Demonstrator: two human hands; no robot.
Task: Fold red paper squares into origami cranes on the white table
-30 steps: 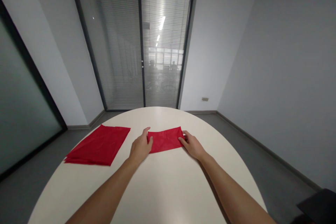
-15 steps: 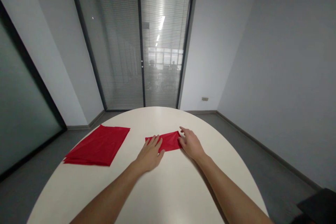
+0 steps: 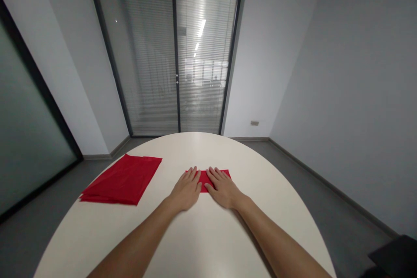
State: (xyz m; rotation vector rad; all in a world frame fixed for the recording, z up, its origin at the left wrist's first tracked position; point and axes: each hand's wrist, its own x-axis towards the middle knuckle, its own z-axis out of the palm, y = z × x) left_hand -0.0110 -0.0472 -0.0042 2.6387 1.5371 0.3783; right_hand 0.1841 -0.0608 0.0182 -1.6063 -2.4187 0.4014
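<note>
A small folded red cloth (image 3: 204, 180) lies near the middle of the white oval table (image 3: 202, 234). My left hand (image 3: 186, 190) rests flat on its left part, fingers stretched out. Beside it, my right hand (image 3: 222, 187) lies flat on the cloth's right part, fingers also extended. Both hands cover most of the cloth; only a strip between them and its right corner show. To the left sits a stack of larger red cloths (image 3: 124, 179), untouched.
A dark-framed glass door with blinds (image 3: 172, 58) stands beyond the table's far edge. Grey walls enclose the room, with a glass panel (image 3: 22, 130) at left. A dark object (image 3: 394, 252) is at the lower right corner.
The small red cloth has gone from a wide strip to a narrower piece. My hands have moved together and now lie flat side by side on it.
</note>
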